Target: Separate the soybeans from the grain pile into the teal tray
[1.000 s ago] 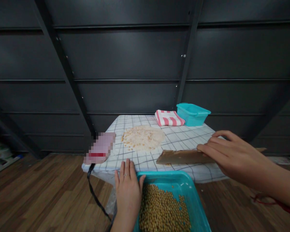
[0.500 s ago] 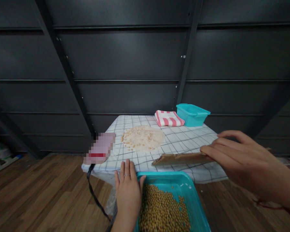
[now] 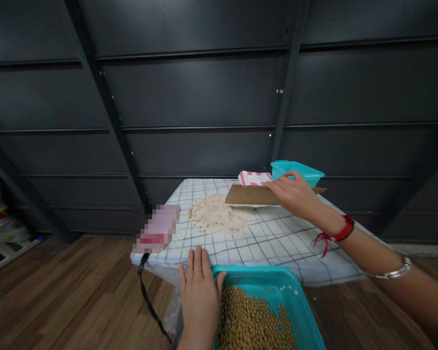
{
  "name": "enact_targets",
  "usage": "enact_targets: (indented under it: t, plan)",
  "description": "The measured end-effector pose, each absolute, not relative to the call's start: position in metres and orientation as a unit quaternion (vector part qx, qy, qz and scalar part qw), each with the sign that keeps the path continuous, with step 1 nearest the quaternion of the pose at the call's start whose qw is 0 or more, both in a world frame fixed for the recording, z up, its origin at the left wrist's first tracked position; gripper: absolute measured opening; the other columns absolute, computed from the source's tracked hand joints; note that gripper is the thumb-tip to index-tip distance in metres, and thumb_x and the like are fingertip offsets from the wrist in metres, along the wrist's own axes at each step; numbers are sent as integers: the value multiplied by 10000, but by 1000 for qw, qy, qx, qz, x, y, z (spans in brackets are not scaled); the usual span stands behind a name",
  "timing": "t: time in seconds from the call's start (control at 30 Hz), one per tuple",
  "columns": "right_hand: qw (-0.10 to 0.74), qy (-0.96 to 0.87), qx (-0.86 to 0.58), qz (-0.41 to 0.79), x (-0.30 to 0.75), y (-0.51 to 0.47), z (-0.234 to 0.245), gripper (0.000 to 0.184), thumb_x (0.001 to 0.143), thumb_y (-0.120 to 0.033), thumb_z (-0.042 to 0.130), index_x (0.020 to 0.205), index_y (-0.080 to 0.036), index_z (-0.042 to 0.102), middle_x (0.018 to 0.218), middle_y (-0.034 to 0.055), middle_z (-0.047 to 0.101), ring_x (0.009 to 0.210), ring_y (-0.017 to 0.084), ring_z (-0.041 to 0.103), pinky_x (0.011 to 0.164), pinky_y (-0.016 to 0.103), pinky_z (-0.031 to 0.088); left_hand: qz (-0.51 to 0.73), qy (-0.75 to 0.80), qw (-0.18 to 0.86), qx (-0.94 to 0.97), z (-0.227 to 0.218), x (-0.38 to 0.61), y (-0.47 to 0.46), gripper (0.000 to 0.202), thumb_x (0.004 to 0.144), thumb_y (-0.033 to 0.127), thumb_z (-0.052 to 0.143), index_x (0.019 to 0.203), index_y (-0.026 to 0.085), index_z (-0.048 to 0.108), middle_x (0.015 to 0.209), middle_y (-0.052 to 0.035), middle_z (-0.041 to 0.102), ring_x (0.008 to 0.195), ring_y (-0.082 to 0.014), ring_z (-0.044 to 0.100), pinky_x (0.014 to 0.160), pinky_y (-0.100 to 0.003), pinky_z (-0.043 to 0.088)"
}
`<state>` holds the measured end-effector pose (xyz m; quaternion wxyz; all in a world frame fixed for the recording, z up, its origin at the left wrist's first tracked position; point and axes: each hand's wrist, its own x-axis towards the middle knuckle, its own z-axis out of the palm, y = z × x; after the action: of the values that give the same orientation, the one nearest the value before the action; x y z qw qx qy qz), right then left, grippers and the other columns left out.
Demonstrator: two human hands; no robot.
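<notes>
Moved cardboard from near tray to powdery pile's 2 o'clock edge, putting pile between cardboard and tray (5 o'clock). Pinching cardboard with right hand; resting left hand, thumb spread, on tray rim.

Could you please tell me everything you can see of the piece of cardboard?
The piece of cardboard is a long, flat, brown strip, seemingly stiff, with a plain face. The right hand grips it from above, hiding part; its far end shows beyond the hand. It lies crosswise over the checked tablecloth, in front of the striped towel. Whether it touches the cloth is unclear.
</notes>
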<state>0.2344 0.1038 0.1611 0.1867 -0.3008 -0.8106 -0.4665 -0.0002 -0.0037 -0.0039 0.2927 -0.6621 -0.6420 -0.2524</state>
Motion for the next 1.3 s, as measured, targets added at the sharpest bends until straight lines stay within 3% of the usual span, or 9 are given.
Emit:
enact_targets:
  t: [0.33,0.7,1.3]
  plan:
    - [225,-820,-348,-395,214,145,155,302,776,-31,365,976,-133,566,783,67,624,742,178,473,729,319,251,-235,-627,358,-651,-2,1,-2,522,871,386,213,1080,36,539,1109,-172,602,1047,-296,529,823,-478,435]
    - [223,-837,-344,-362,208,150,147,317,699,7,404,913,-148,579,765,51,625,760,171,498,721,307,251,-257,-638,320,-651,-7,-1,-2,496,850,410,288,1115,62,523,1152,-172,576,1092,-295,493,894,-497,377]
    - [213,-849,-304,-375,210,129,153,279,762,-41,393,935,-159,577,788,51,631,769,175,520,763,330,284,-239,-623,353,-656,-1,-2,-3,503,856,379,262,1082,23,536,1114,-187,595,1046,-306,522,829,-497,421]
